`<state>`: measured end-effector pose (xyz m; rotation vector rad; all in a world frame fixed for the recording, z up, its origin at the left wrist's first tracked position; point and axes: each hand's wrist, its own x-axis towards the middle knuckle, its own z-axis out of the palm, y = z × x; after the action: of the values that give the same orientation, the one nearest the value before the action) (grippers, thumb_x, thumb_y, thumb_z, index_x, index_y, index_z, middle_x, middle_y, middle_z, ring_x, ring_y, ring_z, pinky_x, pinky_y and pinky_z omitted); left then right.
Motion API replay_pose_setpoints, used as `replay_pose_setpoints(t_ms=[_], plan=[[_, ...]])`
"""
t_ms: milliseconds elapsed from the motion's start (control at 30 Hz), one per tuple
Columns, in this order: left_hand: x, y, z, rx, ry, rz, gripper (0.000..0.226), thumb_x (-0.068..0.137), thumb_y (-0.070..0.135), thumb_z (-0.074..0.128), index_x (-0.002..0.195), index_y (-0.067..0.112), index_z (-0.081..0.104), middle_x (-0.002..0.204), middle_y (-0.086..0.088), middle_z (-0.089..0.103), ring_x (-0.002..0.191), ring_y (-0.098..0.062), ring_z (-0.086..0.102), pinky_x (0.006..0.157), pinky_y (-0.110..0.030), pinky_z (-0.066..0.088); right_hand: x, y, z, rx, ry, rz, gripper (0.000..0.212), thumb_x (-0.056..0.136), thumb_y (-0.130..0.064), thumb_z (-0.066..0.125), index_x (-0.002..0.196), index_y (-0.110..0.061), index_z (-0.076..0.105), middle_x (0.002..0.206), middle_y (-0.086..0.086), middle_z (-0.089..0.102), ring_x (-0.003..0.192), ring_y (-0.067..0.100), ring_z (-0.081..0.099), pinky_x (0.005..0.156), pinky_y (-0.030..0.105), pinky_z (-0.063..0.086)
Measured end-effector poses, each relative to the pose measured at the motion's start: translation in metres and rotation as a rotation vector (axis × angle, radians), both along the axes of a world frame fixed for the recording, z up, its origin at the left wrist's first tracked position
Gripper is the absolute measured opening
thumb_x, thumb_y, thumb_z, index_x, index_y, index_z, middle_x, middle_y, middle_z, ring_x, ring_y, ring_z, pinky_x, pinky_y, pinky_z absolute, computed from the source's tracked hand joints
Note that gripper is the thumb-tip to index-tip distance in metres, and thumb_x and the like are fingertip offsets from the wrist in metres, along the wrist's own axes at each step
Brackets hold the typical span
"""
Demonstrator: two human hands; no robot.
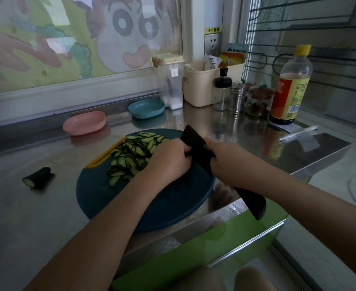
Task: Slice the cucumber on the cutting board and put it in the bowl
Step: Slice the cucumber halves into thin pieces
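Slices: the cucumber slices (134, 153) lie heaped on the far left part of my round blue cutting board (152, 206), touching the fingers (178, 147) of my left hand (168, 162).
Heap axis: it runs from near left to far right, alongside the board's yellow edge.
Left hand: nearer the heap, palm down, fingers curled against the knife (196, 151); whether they grip anything I cannot tell.
Right hand (227, 162): fingers clamped on the black knife, blade slanting away toward the far end of the board.
Bowls: pink bowl (84, 123) and blue bowl (146, 108) sit on the surface beyond the board, well apart from the heap.
Leftover: a cucumber stub (37, 177) lies on the surface, left of the board.
Next, I judge: gather slices against the blade, carry them forward-left.
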<state>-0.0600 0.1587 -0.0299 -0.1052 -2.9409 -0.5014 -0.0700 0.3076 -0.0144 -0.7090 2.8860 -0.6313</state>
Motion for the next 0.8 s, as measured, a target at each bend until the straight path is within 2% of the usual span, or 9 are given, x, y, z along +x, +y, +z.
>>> replay_pose_setpoints(t_ms=[100, 233, 367, 467, 633, 800], plan=[[0.0, 0.001, 0.0, 0.007, -0.003, 0.018, 0.021, 0.091, 0.018, 0.055, 0.102, 0.02, 0.073, 0.083, -0.003, 0.069, 0.076, -0.017, 0.062, 0.062, -0.025, 0.041, 0.003, 0.002, 0.003, -0.036, -0.01, 0.001, 0.051, 0.089, -0.006, 0.04, 0.138, -0.021, 0.037, 0.073, -0.002, 0.045, 0.053, 0.008, 0.047, 0.034, 0.015, 0.04], [-0.001, 0.001, 0.0, -0.001, -0.002, 0.035, 0.018, 0.091, 0.019, 0.056, 0.092, 0.015, 0.073, 0.08, -0.004, 0.068, 0.076, -0.018, 0.063, 0.063, -0.028, 0.045, 0.003, 0.002, 0.006, -0.022, 0.002, 0.004, 0.049, 0.089, -0.006, 0.04, 0.136, -0.019, 0.04, 0.071, -0.004, 0.044, 0.052, 0.007, 0.046, 0.036, 0.016, 0.041], [-0.001, 0.001, 0.0, -0.006, 0.0, 0.029, 0.021, 0.091, 0.019, 0.054, 0.099, 0.014, 0.073, 0.084, -0.005, 0.069, 0.077, -0.017, 0.063, 0.071, -0.034, 0.052, 0.003, 0.005, 0.008, -0.014, -0.013, 0.012, 0.048, 0.09, -0.006, 0.04, 0.137, -0.018, 0.038, 0.073, -0.002, 0.046, 0.054, 0.009, 0.048, 0.037, 0.018, 0.042], [0.0, 0.001, 0.001, -0.009, 0.002, 0.024, 0.022, 0.091, 0.018, 0.055, 0.103, 0.015, 0.072, 0.087, -0.006, 0.069, 0.08, -0.019, 0.063, 0.074, -0.035, 0.052, 0.005, 0.008, 0.007, -0.023, 0.005, 0.013, 0.047, 0.09, -0.006, 0.039, 0.136, -0.018, 0.039, 0.073, -0.002, 0.045, 0.052, 0.009, 0.047, 0.033, 0.011, 0.039], [-0.001, 0.0, 0.0, 0.008, -0.005, 0.029, 0.02, 0.09, 0.019, 0.056, 0.101, 0.018, 0.073, 0.082, -0.004, 0.068, 0.077, -0.017, 0.062, 0.063, -0.027, 0.043, 0.006, 0.009, 0.009, -0.011, 0.007, 0.016, 0.046, 0.091, -0.008, 0.04, 0.136, -0.019, 0.039, 0.074, -0.003, 0.044, 0.053, 0.008, 0.047, 0.034, 0.014, 0.041], [0.0, 0.001, 0.001, 0.011, -0.003, 0.028, 0.02, 0.09, 0.018, 0.055, 0.099, 0.017, 0.073, 0.083, -0.004, 0.069, 0.078, -0.017, 0.062, 0.068, -0.03, 0.048, 0.007, 0.009, 0.011, -0.008, -0.014, 0.021, 0.05, 0.092, -0.008, 0.039, 0.14, -0.02, 0.034, 0.074, -0.003, 0.044, 0.053, 0.008, 0.048, 0.033, 0.014, 0.04]])
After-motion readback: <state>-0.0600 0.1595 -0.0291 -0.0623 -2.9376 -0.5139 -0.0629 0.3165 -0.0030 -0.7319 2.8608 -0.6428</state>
